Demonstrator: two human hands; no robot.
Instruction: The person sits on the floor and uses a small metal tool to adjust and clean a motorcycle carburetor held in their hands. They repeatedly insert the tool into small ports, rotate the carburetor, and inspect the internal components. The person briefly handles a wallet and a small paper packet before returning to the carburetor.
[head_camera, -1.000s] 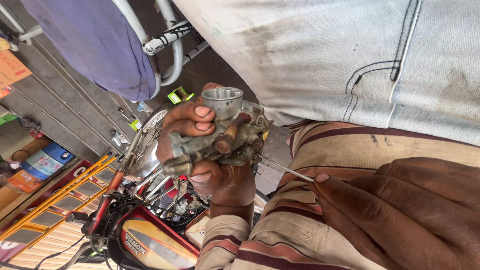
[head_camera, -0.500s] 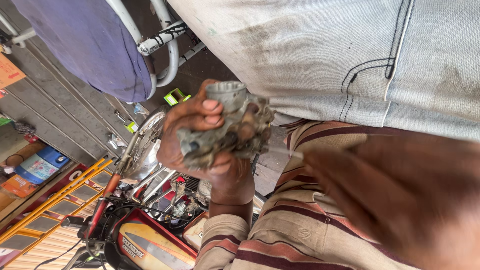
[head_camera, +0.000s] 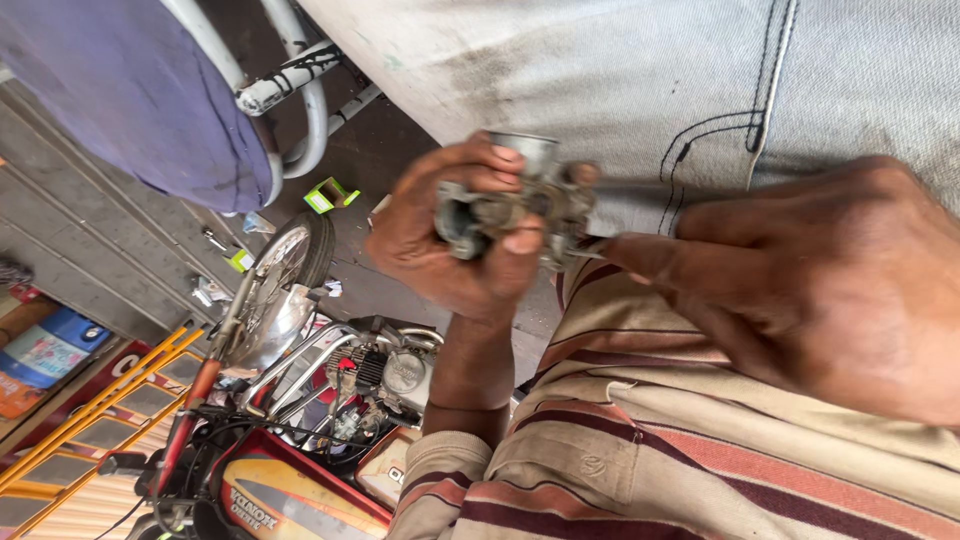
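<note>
We see the left hand (head_camera: 455, 255) wrapped around a grimy metal carburetor (head_camera: 515, 205), fingers curled over its top and the thumb pressed against its near face, so the part sits gripped firmly in the middle of the view, held up in front of a pale grey trouser leg (head_camera: 700, 80). The round open throat of the carburetor points upward, just under the fingertips. The right hand (head_camera: 800, 280) comes in from the right, large and close to the camera, its fingers drawn together and reaching to the carburetor's right side; it seems to pinch something thin there, though the blur keeps us from telling what, or whether the fingers truly close on it. Both arms wear a striped shirt sleeve (head_camera: 620, 450) in tan, maroon and cream. Below and to the left stands a red motorcycle (head_camera: 300, 440) with its engine exposed, chrome headlight and front wheel (head_camera: 290, 260) showing. Near the wheel a small green box (head_camera: 330, 193) lies on the floor. In the upper left hangs a purple cloth (head_camera: 130, 90) beside a white tube frame (head_camera: 300, 90)
</note>
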